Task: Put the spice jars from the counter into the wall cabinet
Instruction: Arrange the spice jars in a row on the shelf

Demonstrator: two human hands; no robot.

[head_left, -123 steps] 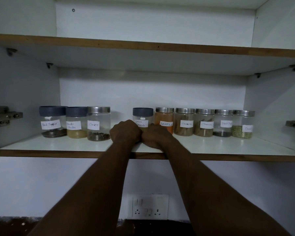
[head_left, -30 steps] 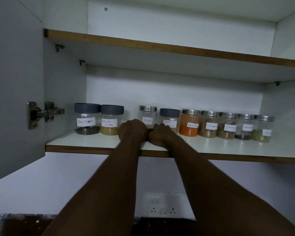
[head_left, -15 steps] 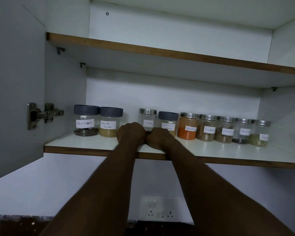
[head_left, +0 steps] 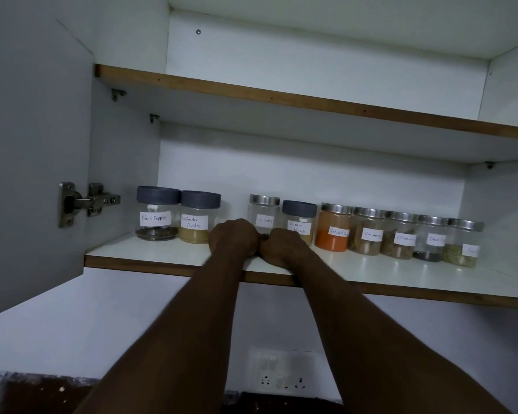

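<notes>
Left hand [head_left: 233, 238] and right hand [head_left: 281, 245] are resting fisted, touching, empty; the Cloves jar [head_left: 263, 218] is looking light, slick, breakable; grip its sides.

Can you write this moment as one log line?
left hand: fist on shelf | right hand: fist on shelf | spice jars: nine shelved

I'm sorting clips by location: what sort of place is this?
Most likely a home kitchen: an open wall cabinet, hand-labelled spice jars lined up on its lower shelf, and a wall socket panel on the wall below it.
</notes>
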